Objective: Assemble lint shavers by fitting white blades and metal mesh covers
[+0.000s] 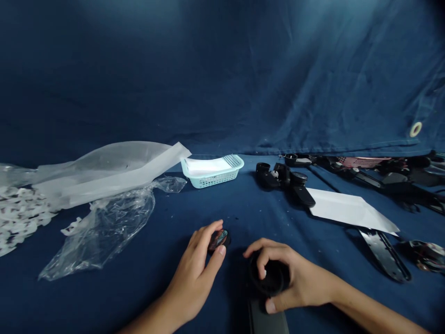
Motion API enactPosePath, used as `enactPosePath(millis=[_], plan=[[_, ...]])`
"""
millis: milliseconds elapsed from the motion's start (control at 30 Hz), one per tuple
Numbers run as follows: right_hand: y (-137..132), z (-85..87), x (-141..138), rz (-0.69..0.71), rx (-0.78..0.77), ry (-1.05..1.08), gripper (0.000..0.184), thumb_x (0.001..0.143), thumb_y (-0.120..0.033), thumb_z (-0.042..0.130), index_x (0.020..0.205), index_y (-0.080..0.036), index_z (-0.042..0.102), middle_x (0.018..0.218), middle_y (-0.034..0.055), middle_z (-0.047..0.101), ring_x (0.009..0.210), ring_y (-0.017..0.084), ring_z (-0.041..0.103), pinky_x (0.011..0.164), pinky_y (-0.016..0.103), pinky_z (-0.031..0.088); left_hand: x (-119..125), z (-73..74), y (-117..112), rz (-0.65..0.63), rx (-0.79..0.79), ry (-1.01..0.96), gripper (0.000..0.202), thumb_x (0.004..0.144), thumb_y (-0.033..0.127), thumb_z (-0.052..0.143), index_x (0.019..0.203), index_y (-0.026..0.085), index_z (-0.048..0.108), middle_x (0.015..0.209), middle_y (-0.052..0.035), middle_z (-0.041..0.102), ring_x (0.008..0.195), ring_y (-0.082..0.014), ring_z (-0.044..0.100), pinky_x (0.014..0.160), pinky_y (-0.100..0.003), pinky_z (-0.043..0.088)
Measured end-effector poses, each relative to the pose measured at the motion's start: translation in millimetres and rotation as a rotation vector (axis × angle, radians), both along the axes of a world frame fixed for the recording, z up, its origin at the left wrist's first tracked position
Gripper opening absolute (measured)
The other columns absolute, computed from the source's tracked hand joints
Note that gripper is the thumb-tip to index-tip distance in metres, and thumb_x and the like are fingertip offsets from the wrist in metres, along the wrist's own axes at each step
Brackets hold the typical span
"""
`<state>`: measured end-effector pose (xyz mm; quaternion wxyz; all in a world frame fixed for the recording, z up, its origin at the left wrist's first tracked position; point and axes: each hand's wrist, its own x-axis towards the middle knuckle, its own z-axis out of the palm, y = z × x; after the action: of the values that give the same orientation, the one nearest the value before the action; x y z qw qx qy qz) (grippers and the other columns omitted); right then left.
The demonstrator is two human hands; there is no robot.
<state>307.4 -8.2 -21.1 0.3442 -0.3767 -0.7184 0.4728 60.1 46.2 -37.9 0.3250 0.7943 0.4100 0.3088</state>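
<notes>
My left hand (194, 271) grips a small round black part (219, 240) between thumb and fingers, just above or on the blue cloth. Its face has a coppery and teal pattern; I cannot tell its exact kind. To the right, my right hand (281, 273) curls around a black housing (267, 317) with a round cup at its far end and a flat, long body running toward me. The thumb presses near the cup's rim, and a bent finger reaches over its opening. Something small and white shows at that fingertip, too small to name.
A light-blue basket (219, 177) with white paper stands at the back. Clear plastic bags (114, 227) and a pile of white small parts (21, 215) lie left. On the right are black housings (302, 192), a white sheet (349, 208) and a pink basket (363, 162).
</notes>
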Motion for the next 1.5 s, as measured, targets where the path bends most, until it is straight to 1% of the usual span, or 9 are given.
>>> enactPosePath(millis=[167,300,433,533,833,967,1167,1300,1500], plan=[[-1.0,-1.6,1.2,-0.009,-0.032,0.001,0.046,0.053,-0.018,0.094,0.086,-0.021,0.062,0.13,0.0078,0.059,0.117,0.027,0.058,0.098,0.039,0.042,0.0,1.1,-0.4,0.007,-0.018,-0.003,0.038,0.1,0.039,0.042,0.139,0.039,0.039,0.138,-0.0021,0.053,0.129,-0.026,0.049,0.111,-0.054,0.034],[-1.2,-3.2,1.5,-0.017,-0.036,0.014,0.051,0.05,-0.017,0.096,0.087,-0.022,0.061,0.133,0.0073,0.059,0.119,0.027,0.057,0.1,0.039,0.041,-0.2,1.2,0.2,0.027,-0.04,-0.028,0.037,0.1,0.04,0.042,0.137,0.037,0.041,0.137,-0.0032,0.054,0.128,-0.0252,0.05,0.111,-0.052,0.035],[-2.0,-4.8,0.6,-0.017,-0.028,0.021,0.053,0.049,-0.015,0.096,0.089,-0.022,0.062,0.131,0.0069,0.058,0.118,0.025,0.057,0.099,0.037,0.042,0.2,0.0,2.0,0.057,-0.072,-0.061,0.037,0.099,0.041,0.043,0.135,0.034,0.043,0.134,-0.005,0.056,0.125,-0.0247,0.053,0.109,-0.049,0.038],[-2.7,-6.0,0.1,-0.025,-0.031,0.028,0.052,0.05,-0.016,0.096,0.091,-0.022,0.064,0.131,0.0071,0.057,0.118,0.026,0.056,0.099,0.038,0.042,0.4,-1.0,3.3,0.073,-0.093,-0.083,0.036,0.099,0.042,0.043,0.134,0.032,0.045,0.132,-0.0061,0.058,0.123,-0.0248,0.054,0.108,-0.049,0.039],[-2.9,-7.6,2.2,-0.019,-0.025,0.014,0.047,0.054,-0.024,0.094,0.092,-0.022,0.067,0.131,0.0077,0.057,0.118,0.027,0.057,0.099,0.042,0.044,1.7,0.0,6.2,0.092,-0.129,-0.115,0.034,0.096,0.04,0.048,0.128,0.028,0.049,0.128,-0.0078,0.062,0.119,-0.025,0.058,0.104,-0.049,0.042],[-2.2,-7.0,2.7,-0.015,-0.016,0.021,0.048,0.052,-0.026,0.095,0.091,-0.022,0.066,0.131,0.0083,0.057,0.117,0.028,0.057,0.098,0.043,0.044,2.8,1.5,6.2,0.083,-0.131,-0.113,0.031,0.096,0.039,0.049,0.124,0.028,0.052,0.125,-0.0068,0.064,0.117,-0.0246,0.06,0.103,-0.048,0.043],[-1.7,-5.2,3.4,0.045,-0.022,0.006,0.042,0.058,-0.026,0.093,0.093,-0.022,0.07,0.131,0.0081,0.057,0.123,0.028,0.053,0.101,0.043,0.042,2.6,0.9,6.6,0.085,-0.129,-0.115,0.03,0.096,0.039,0.049,0.124,0.029,0.052,0.125,-0.0057,0.063,0.118,-0.0239,0.059,0.104,-0.046,0.043],[-0.5,-5.7,3.7,0.031,-0.016,0.017,0.042,0.056,-0.028,0.094,0.088,-0.021,0.068,0.13,0.0086,0.057,0.116,0.027,0.056,0.099,0.043,0.043,2.3,-0.2,7.6,0.084,-0.133,-0.113,0.03,0.095,0.039,0.05,0.124,0.029,0.052,0.125,-0.0053,0.064,0.118,-0.0236,0.059,0.104,-0.046,0.043],[1.1,-6.4,4.4,0.019,0.002,0.009,0.048,0.052,-0.029,0.096,0.087,-0.02,0.065,0.126,0.0093,0.058,0.115,0.027,0.056,0.097,0.04,0.044,2.5,-2.1,8.7,0.087,-0.142,-0.116,0.034,0.095,0.039,0.05,0.127,0.027,0.048,0.126,-0.0081,0.063,0.117,-0.024,0.06,0.102,-0.046,0.044]])
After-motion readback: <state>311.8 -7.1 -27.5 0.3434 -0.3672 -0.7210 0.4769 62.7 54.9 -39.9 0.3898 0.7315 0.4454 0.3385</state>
